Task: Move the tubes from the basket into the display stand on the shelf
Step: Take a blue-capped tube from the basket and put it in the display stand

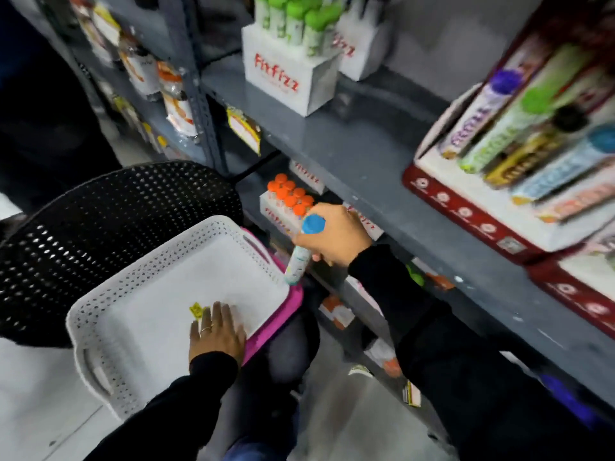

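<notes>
My right hand [336, 236] grips a white tube with a blue cap [304, 247], held tilted just past the right edge of the white perforated basket [109, 304]. My left hand [216, 331] lies flat inside the basket with fingers spread, next to a small yellow scrap [196, 309]; I see no tubes in the basket. On the grey shelf [349, 151] above stands a white "Fitfizz" display stand [286, 78] holding several green-capped tubes. A second white stand [361, 53] sits behind it. On a lower shelf a stand holds orange-capped tubes [289, 194].
The basket rests on a pink tray [283, 311] on my lap. A black perforated chair back [116, 221] is on the left. A red display box [482, 207] of assorted tubes stands on the shelf's right. Packets hang on the left rack [173, 94].
</notes>
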The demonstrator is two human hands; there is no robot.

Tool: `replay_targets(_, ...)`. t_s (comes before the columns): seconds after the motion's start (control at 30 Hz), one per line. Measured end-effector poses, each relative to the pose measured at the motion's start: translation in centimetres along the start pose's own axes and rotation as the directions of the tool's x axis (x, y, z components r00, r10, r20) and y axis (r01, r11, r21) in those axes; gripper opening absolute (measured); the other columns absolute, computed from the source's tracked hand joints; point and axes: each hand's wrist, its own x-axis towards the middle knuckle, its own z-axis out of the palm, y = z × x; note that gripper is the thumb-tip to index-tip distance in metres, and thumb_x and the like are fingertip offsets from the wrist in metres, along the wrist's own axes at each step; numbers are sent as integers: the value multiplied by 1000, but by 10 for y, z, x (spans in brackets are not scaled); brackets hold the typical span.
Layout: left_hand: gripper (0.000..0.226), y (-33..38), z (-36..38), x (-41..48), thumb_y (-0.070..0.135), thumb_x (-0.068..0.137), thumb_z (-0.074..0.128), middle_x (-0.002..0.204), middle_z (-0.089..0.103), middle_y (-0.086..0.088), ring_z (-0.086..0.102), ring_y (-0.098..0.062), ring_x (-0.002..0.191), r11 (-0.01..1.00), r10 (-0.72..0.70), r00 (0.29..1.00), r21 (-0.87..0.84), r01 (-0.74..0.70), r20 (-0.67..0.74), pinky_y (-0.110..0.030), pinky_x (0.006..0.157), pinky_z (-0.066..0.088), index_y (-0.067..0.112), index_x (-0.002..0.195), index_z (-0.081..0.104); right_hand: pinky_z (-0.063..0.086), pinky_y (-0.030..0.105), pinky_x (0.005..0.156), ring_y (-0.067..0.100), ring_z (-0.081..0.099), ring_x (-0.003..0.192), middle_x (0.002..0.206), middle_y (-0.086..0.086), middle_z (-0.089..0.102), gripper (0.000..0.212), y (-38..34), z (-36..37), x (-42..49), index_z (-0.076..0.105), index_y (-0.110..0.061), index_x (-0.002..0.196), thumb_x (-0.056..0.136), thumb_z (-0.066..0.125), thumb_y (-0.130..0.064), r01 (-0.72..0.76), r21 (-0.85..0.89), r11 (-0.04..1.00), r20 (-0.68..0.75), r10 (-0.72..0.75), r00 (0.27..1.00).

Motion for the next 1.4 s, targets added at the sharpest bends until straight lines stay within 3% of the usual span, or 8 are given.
replay_targets(0.13, 70, 62, -37, 13, 47, 88, 20, 154, 16, -14, 13, -31, 142, 982, 149, 972, -85, -167, -182, -48, 114, 13, 3, 142, 20, 44, 20, 42, 23, 55, 49, 62, 5, 57, 10, 3, -56, -43, 68, -10, 85, 76, 70, -11, -6, -25, 1000, -16, 6, 1000)
replay_targets(0.27, 71, 141, -72, 8, 44, 81, 28, 143, 38, -24, 31, -37, 133, 881, 416, 814, -44, -472, -405, -50, 108, 28, -3, 134, 36, 43, 21, 41, 5, 42, 26, 46, -4, 49, 16, 8, -107, -86, 71, -10, 85, 87, 61, -22, -43, -61, 997, -200, 30, 979)
replay_targets(0.43, 66, 216, -100, -18, 40, 82, 34, 139, 43, -23, 32, -34, 131, 662, 732, 555, 222, -715, -396, -41, 109, 7, -3, 131, 37, 45, 28, 69, 25, 56, 77, 82, 6, 61, 17, 19, -166, -144, 64, -17, 89, 77, 70, -26, -165, -181, 970, -380, 85, 921)
replay_targets(0.57, 70, 259, -106, -38, 45, 82, 21, 134, 51, -20, 46, -36, 125, 514, 856, 457, 317, -797, -241, -42, 109, 13, -3, 125, 50, 45, 28, 82, 27, 61, 104, 111, 8, 69, 32, 28, -198, -183, 70, -16, 109, 79, 70, -25, -261, -220, 940, -449, 140, 882)
replay_targets(0.73, 72, 287, -98, -48, 50, 88, 4, 155, 14, -8, 8, -23, 143, 503, 864, 475, 318, -803, -168, -38, 117, 4, 7, 144, 16, 50, 35, 86, 31, 60, 103, 106, 11, 68, 32, 47, -227, -214, 70, -9, 106, 80, 72, -27, -434, -187, 881, -602, 247, 760)
replay_targets(1.1, 59, 287, -97, -51, 43, 98, 15, 157, -1, -6, -4, -20, 143, 524, 851, 505, 299, -798, -142, -35, 117, -4, 11, 146, 3, 50, 42, 94, 38, 57, 113, 119, 22, 65, 27, 89, -266, -236, 64, 0, 116, 92, 58, -8, -706, 12, 708, -894, 323, 309)
replay_targets(1.33, 87, 286, -97, -48, 59, 76, -26, 157, -3, -4, -5, -19, 143, 511, 857, 499, 333, -792, -128, -34, 115, -7, 13, 146, 0, 49, 45, 94, 43, 59, 111, 118, 28, 64, 30, 108, -255, -233, 58, 3, 120, 92, 59, -6, -624, 137, 769, -923, 329, 202)
replay_targets(1.4, 77, 285, -96, -47, 57, 85, -14, 157, -3, -4, -5, -19, 143, 518, 853, 505, 328, -790, -132, -34, 115, -7, 13, 146, 1, 50, 44, 93, 42, 59, 110, 117, 27, 64, 30, 113, -254, -235, 58, 1, 120, 91, 60, -5, -608, 148, 780, -930, 319, 183)
